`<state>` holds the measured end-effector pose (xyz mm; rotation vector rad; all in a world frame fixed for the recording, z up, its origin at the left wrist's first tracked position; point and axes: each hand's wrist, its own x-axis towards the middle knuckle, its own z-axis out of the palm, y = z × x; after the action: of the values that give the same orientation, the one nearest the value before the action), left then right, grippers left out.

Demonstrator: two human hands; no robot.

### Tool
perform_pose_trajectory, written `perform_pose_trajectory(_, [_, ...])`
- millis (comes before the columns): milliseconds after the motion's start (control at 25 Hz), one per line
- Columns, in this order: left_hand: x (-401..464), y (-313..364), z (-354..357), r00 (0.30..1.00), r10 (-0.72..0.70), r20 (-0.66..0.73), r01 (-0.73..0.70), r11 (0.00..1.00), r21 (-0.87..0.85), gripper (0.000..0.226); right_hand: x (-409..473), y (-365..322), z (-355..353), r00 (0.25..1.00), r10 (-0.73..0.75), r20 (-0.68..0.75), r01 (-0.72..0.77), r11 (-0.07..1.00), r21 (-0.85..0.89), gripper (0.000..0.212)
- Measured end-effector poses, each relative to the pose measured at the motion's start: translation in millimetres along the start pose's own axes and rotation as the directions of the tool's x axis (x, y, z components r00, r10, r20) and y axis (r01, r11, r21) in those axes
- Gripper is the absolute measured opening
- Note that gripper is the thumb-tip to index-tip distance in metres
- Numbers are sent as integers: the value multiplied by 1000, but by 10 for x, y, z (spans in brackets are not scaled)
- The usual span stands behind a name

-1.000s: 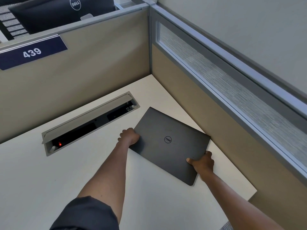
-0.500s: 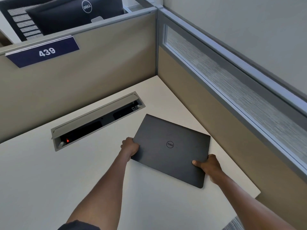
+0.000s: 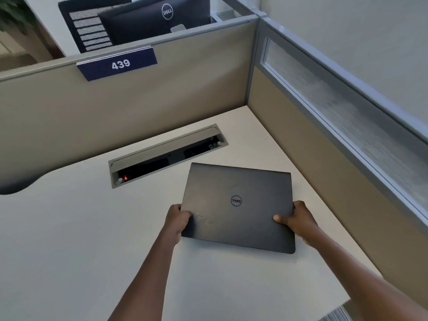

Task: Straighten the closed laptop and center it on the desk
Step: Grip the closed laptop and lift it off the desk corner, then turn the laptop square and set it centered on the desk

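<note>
You have the closed Dell laptop (image 3: pixel 238 206) gripped at both short sides. Your left hand (image 3: pixel 177 220) is wrapped around its left edge near the front corner, fingers curled under and the thumb pressed against the rim. Your right hand (image 3: pixel 298 220) clasps the right edge, with the thumb lying flat on the lid and the other fingers hidden below. Both hands are closed on the laptop.

The laptop lies dark grey and lid-up over the white bench (image 3: pixel 69 239), just in front of the right end of the grey cable box (image 3: pixel 166 154) set into the surface. Its back edge sits close to the cable box without touching it, and the two are not parallel: the laptop is turned slightly, its front right corner reaching further toward you than its front left one. You cannot tell whether the laptop rests flat on the bench or is raised a little. The logo on the lid reads upside down from your side.

The cable box has its flap raised, and a small red light (image 3: pixel 125 178) glows at its left end. Behind the cable box stands the beige partition (image 3: pixel 139 107), carrying a blue plate (image 3: pixel 118 64) marked 439. Above the partition, a Dell monitor (image 3: pixel 157 18) shows its back.
</note>
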<state>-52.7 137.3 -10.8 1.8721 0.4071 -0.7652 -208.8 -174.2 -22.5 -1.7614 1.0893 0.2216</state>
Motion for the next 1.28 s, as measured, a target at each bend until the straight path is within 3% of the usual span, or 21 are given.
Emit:
perform_pose_trajectory(280, [-480, -691, -706, 975, -116, -191, 70, 970, -231, 22, -185, -560, 588, 978, -135, 161, 165, 968, -191, 57])
perform_pose_trajectory(600, [-887, -1419, -1303, 912, -239, -335, 59, 881, -469, 23, -324, -1176, 1543, 894, -238, 381, 380, 852, -360, 57])
perform_pose_trajectory(880, [-980, -1895, -1535, 863, -295, -410, 100, 896, -434, 10, -366, -1565, 2234, 826, -281, 488, 524, 700, -485, 62])
perform_pose_trajectory(1280, [-1058, -2207, -1550, 832, -318, -454, 221, 942, -254, 26, -321, -1771, 2800, 775, -279, 567, 619, 520, -589, 60])
